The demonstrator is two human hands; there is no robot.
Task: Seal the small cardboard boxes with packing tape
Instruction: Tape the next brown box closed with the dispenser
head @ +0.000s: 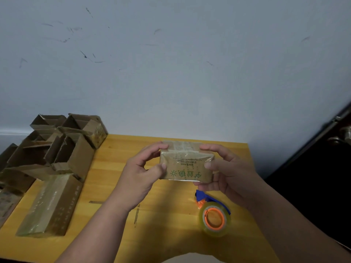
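I grip the taped box [187, 164] with my left hand [141, 173] and right hand [226, 171] above the tape roll [214, 218]; sealing looks done, so setting it aside comes next.

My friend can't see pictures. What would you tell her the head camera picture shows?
Two hands hold a small taped cardboard box above a yellow wooden table, the left hand gripping one end and the right hand the other. A tape dispenser with clear tape lies on the table below the right hand, and open boxes are piled at the left.
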